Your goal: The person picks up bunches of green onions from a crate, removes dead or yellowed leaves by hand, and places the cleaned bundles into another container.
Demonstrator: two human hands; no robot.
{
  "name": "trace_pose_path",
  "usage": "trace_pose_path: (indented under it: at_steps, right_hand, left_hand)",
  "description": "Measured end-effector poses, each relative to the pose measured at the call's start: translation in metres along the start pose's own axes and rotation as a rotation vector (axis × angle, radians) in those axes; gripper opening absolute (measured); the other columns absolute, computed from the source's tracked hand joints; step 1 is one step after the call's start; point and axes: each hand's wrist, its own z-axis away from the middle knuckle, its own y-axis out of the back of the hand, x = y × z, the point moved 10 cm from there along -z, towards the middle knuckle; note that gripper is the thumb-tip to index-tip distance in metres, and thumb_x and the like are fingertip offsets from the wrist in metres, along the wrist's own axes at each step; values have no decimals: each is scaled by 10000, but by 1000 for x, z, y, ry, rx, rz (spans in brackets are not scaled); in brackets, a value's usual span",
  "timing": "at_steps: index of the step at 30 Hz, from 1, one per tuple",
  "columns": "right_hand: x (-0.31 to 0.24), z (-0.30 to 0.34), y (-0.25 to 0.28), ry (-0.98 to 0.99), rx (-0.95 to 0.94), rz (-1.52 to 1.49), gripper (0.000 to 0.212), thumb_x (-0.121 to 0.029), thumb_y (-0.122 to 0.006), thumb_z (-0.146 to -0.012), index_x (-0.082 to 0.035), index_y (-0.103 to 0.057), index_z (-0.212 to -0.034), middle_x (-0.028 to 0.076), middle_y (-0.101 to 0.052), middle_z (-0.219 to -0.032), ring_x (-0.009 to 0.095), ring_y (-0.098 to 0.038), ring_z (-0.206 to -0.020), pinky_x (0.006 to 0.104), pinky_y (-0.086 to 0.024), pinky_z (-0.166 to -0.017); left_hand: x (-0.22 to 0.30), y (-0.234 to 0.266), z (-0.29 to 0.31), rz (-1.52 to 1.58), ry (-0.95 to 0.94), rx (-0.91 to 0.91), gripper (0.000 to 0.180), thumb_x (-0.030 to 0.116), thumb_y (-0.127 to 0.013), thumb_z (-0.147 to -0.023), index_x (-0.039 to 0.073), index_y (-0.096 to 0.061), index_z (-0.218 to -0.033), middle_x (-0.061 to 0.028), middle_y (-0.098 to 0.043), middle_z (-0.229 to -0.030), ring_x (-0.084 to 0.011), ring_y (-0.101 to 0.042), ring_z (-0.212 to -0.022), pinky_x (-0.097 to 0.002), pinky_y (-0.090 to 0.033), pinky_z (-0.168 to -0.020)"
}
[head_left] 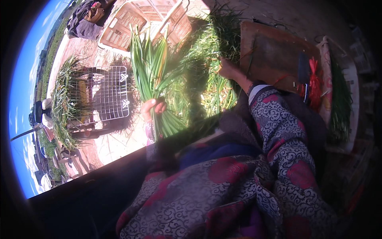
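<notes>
Both hands are ungloved. Just behind the right hand [229,67], a plain pale cuff [258,91] edges the right sleeve [284,131], whose cloth carries pale curling scrollwork on a dark ground (rather like wrought iron), broken by rounded crimson patches. Below the left hand [149,106], the left sleeve [149,133] looks washed out by sun near the wrist, darker farther back. Farther from both hands, the jacket front [187,199] repeats the scrolls and crimson patches, with purple cloth [254,230] showing at its lower edge.

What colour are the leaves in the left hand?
The leaves are mostly green, one yellowish; head view.
</notes>
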Motion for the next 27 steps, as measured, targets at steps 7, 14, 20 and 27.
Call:
trace_pose_path:
  at_steps: [7,14,20,27]
  right_hand:
    - [-100,35,-51,-119,-239,-835,744,-210,-739,-843,47,-356,-1426,255,-460,-1411,160,-666,-779,257,-501,-530]
    - [-88,17,-52,-2,-142,-753,378,-99,-606,-897,133,-562,-1192,160,-685,-968,123,-635,-614,251,-482,-458]
    - [-81,20,-9,85,-442,-849,255,-181,-646,-912,57,-643,-1004,127,-695,-933,158,-683,-705,253,-517,-529]
    - [-69,28,34,-122,-355,-1120,134,-198,-696,-893,-69,-703,-930,31,-715,-842,63,-624,-633,224,-497,-516]
  left_hand:
    - [7,-10,-1,101,-47,-30,173,179,-599,-869,17,-550,-836,3,-460,-559,-127,-420,-515,-255,-369,-503]
    - [19,-36,-16,364,-145,-167,173,181,-596,-873,17,-546,-851,9,-452,-555,-125,-414,-513,-253,-368,-500]
    - [21,2,-31,250,-163,-59,183,175,-575,-887,13,-560,-971,20,-451,-570,-93,-418,-542,-240,-362,-499]
    - [-64,17,-50,254,151,180,163,36,-618,-811,-73,-639,-930,-201,-670,-1042,-336,-627,-1086,-493,-483,-1020]
